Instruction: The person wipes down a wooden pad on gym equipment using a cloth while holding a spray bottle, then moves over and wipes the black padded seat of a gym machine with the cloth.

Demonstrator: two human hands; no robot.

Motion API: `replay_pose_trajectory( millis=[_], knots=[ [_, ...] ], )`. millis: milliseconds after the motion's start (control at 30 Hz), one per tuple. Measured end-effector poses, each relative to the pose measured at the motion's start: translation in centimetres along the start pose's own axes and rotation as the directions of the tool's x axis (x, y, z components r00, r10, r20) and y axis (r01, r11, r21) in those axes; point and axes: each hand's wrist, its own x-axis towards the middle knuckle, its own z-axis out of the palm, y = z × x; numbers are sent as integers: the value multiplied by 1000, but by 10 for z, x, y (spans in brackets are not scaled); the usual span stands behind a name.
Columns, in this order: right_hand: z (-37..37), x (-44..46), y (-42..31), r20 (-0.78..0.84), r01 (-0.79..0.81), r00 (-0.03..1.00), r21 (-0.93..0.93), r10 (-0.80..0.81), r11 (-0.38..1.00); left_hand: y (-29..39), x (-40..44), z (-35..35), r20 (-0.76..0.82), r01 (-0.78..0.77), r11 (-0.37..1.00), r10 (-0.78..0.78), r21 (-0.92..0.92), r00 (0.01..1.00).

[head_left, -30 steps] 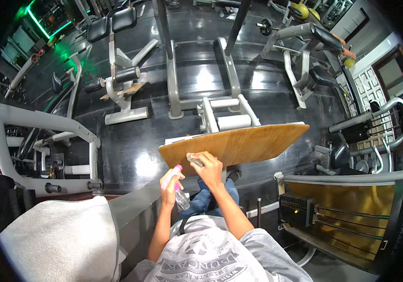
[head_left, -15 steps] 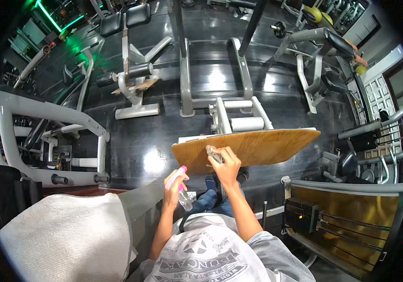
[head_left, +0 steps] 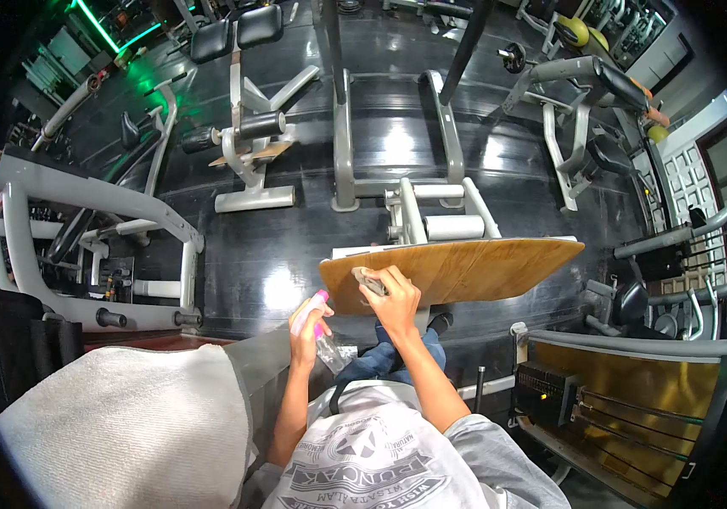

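My right hand [head_left: 395, 304] is closed on a greyish cloth [head_left: 367, 282] and presses it against the left part of a wooden board [head_left: 474, 270]. The board has a wood-grain face and is fixed to a grey metal frame. In my left hand [head_left: 305, 327] is a clear spray bottle [head_left: 328, 353] with a pink and white nozzle, held below and left of the board's edge. The bottle is tilted, its base toward my legs. The palm side of my right hand is hidden.
Beside me on the left lies a white towel [head_left: 126, 424] over a grey machine part. A grey frame [head_left: 92, 195] stands further left. On the right is a machine with a weight stack [head_left: 546, 394]. A padded bench machine [head_left: 249, 144] and a leg frame [head_left: 397, 182] stand ahead on the dark floor.
My right hand has slid the cloth leftward across the board, toward its left end. My left hand still holds the spray bottle and has shifted slightly left. The view has moved a little.
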Motion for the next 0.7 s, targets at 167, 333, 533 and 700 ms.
replay_pose_trajectory(
  millis=[167, 333, 533, 700],
  knots=[
    [24, -35, 31, 122, 12, 993, -89, -1, 996, 1, 0, -5, -54, -3, 997, -1, -73, 999],
    [21, -24, 14, 129, -40, 991, -45, 46, 998, -3, -2, -9, -69, 20, 996, -26, -87, 997],
    [12, 10, -19, 31, 79, 996, 3, -79, 997, -4, -6, -12, -59, 57, 998, -57, -10, 997],
    [42, -22, 6, 163, 119, 981, -50, -109, 992, 0, -1, -13, -50, 16, 999, -18, -41, 999]
  ],
)
